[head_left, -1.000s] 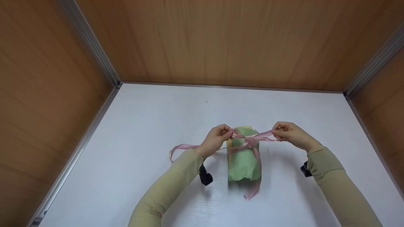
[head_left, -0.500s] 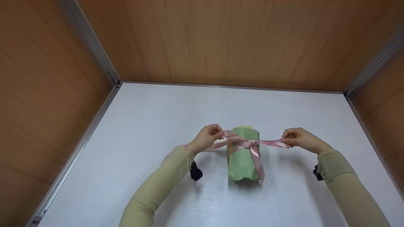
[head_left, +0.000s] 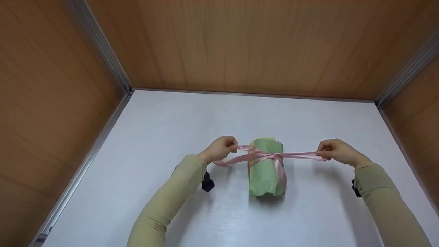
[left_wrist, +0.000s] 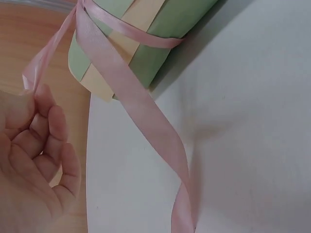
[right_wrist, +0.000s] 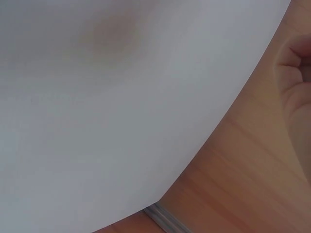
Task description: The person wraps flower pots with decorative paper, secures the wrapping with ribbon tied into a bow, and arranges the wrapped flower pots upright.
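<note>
A roll-shaped parcel in green paper (head_left: 264,175), with a cream strip along its left side (left_wrist: 99,82), lies on the white table. Pink ribbon (head_left: 279,169) goes round its middle and is knotted on top. My left hand (head_left: 221,148) pinches a ribbon loop to the left of the parcel. To the right, my right hand (head_left: 337,151) pinches another ribbon loop, drawn out nearly straight. One loose tail hangs down the parcel's front right; the other tail (left_wrist: 146,124) runs down past my left hand. In the right wrist view only part of the right hand (right_wrist: 296,92) shows.
The white table (head_left: 178,116) is bounded by a wooden back panel (head_left: 226,44) and wooden side panels (head_left: 51,103) with metal edge strips. A black wrist device (head_left: 208,182) sits under the left wrist, and another (head_left: 356,188) at the right.
Both hands have moved apart, left hand leftward and right hand rightward, stretching the ribbon loops. The knot has become smaller and tighter. The front tail has been drawn up shorter.
</note>
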`<state>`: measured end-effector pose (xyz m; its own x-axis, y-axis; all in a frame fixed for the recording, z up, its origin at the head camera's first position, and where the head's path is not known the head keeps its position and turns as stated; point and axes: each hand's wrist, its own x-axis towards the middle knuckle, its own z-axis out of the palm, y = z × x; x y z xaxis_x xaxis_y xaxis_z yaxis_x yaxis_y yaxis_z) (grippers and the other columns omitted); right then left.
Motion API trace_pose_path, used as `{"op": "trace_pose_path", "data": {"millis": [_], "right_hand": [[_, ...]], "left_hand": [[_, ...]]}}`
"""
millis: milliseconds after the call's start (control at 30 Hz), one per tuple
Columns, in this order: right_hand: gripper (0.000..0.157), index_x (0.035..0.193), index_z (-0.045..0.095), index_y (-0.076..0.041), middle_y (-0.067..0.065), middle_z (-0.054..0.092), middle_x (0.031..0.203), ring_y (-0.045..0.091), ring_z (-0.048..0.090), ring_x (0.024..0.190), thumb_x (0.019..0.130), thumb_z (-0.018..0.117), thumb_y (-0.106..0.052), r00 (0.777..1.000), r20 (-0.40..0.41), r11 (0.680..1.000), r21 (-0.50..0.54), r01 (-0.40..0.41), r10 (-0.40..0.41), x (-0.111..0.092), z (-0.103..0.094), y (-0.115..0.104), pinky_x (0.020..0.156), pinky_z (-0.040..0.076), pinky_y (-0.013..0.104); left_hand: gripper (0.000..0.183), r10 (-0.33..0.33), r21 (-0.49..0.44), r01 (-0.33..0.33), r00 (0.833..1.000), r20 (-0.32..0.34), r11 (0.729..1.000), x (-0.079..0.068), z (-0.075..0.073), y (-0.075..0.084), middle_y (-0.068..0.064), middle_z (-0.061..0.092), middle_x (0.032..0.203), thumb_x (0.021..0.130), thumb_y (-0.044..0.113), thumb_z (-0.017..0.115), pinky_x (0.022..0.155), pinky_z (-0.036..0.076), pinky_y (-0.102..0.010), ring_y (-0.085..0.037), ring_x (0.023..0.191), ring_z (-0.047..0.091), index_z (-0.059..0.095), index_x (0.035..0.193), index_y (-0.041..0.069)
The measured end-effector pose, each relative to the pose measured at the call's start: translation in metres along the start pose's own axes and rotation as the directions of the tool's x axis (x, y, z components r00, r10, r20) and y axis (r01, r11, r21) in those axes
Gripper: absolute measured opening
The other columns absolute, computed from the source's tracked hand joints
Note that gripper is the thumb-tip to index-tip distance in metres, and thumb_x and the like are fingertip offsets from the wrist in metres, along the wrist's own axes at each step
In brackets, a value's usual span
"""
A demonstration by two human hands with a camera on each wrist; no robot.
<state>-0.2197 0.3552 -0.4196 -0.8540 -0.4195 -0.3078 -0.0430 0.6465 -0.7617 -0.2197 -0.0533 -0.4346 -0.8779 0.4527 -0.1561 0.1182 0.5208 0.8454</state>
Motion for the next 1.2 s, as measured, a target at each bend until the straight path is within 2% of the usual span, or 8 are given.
{"op": "trace_pose_path", "data": {"millis": [133, 300, 600, 767, 867, 1000, 1100, 1200], "right_hand": [[0.019, 0.092, 0.061, 0.004, -0.001, 0.055, 0.073, 0.009, 0.050, 0.068, 0.092, 0.061, -0.015, 1.000, -0.016, 0.999, -0.039, -0.005, 0.004, -0.001, -0.003, 0.008, 0.063, 0.044, 0.024], [0.018, 0.087, 0.061, 0.001, -0.001, 0.056, 0.071, 0.009, 0.050, 0.066, 0.092, 0.061, -0.016, 0.999, -0.046, 0.997, -0.073, -0.006, 0.002, -0.005, -0.001, 0.017, 0.059, 0.043, 0.025], [0.019, 0.085, 0.061, 0.004, -0.004, 0.056, 0.069, 0.007, 0.048, 0.063, 0.092, 0.061, -0.015, 0.998, -0.041, 0.999, -0.021, 0.042, -0.043, -0.009, 0.003, 0.024, 0.058, 0.042, 0.025], [0.019, 0.085, 0.062, 0.004, -0.002, 0.056, 0.070, 0.007, 0.047, 0.063, 0.092, 0.062, -0.014, 0.999, -0.040, 1.000, -0.023, 0.013, -0.013, -0.008, 0.003, 0.027, 0.056, 0.040, 0.022], [0.022, 0.089, 0.061, 0.004, -0.001, 0.058, 0.072, 0.010, 0.051, 0.067, 0.093, 0.061, -0.017, 0.998, -0.052, 0.999, -0.028, -0.025, 0.024, -0.006, 0.004, 0.026, 0.061, 0.043, 0.024], [0.030, 0.095, 0.057, 0.005, -0.003, 0.056, 0.075, 0.012, 0.051, 0.071, 0.094, 0.059, -0.025, 0.993, -0.088, 0.997, 0.031, -0.074, 0.076, -0.002, 0.006, 0.023, 0.066, 0.044, 0.027], [0.029, 0.096, 0.056, 0.000, -0.007, 0.054, 0.079, 0.009, 0.048, 0.073, 0.095, 0.057, -0.029, 0.983, -0.140, 0.980, 0.177, -0.092, 0.117, 0.003, 0.008, 0.018, 0.067, 0.044, 0.024], [0.017, 0.094, 0.056, -0.009, -0.010, 0.054, 0.082, 0.005, 0.048, 0.073, 0.096, 0.055, -0.026, 0.971, -0.199, 0.936, 0.349, -0.057, 0.133, 0.009, 0.011, 0.011, 0.068, 0.045, 0.020]], "left_hand": [[0.018, 0.002, 0.070, -0.003, 1.000, 0.018, 0.998, -0.001, -0.002, -0.001, -0.012, 0.063, 0.084, 0.098, 0.010, 0.049, 0.068, 0.036, -0.025, -0.013, 0.070, 0.042, 0.059, 0.085, 0.003], [0.019, 0.020, 0.100, -0.023, 0.999, 0.031, 0.995, -0.002, -0.001, -0.004, -0.015, 0.062, 0.085, 0.098, 0.006, 0.048, 0.067, 0.036, -0.025, -0.012, 0.069, 0.042, 0.055, 0.080, 0.006], [0.015, 0.000, 0.127, -0.005, 0.999, 0.038, 0.992, -0.007, -0.002, -0.012, -0.001, 0.052, 0.078, 0.095, 0.000, 0.048, 0.064, 0.037, -0.025, -0.014, 0.075, 0.046, 0.056, 0.082, 0.004], [0.015, 0.005, 0.111, -0.010, 0.999, 0.042, 0.994, -0.005, 0.000, -0.013, 0.002, 0.050, 0.078, 0.095, 0.002, 0.050, 0.064, 0.038, -0.024, -0.014, 0.076, 0.046, 0.056, 0.081, 0.005], [0.013, -0.029, 0.039, 0.028, 0.999, 0.018, 0.999, -0.003, 0.001, -0.012, 0.002, 0.052, 0.077, 0.096, 0.004, 0.051, 0.064, 0.038, -0.025, -0.014, 0.075, 0.046, 0.057, 0.085, 0.000], [0.015, -0.094, -0.173, 0.088, 0.995, -0.024, 0.981, 0.001, 0.005, -0.008, 0.000, 0.054, 0.071, 0.098, 0.008, 0.048, 0.070, 0.044, -0.032, -0.016, 0.070, 0.049, 0.054, 0.088, -0.002], [0.016, -0.134, -0.373, 0.101, 0.989, -0.062, 0.922, 0.007, 0.009, 0.000, -0.001, 0.057, 0.067, 0.099, 0.007, 0.043, 0.077, 0.050, -0.034, -0.013, 0.067, 0.056, 0.051, 0.086, 0.002], [0.016, -0.177, -0.562, 0.097, 0.980, -0.089, 0.822, 0.015, 0.014, 0.010, -0.002, 0.059, 0.069, 0.100, 0.006, 0.039, 0.079, 0.054, -0.030, -0.011, 0.068, 0.061, 0.049, 0.087, 0.003]]}}
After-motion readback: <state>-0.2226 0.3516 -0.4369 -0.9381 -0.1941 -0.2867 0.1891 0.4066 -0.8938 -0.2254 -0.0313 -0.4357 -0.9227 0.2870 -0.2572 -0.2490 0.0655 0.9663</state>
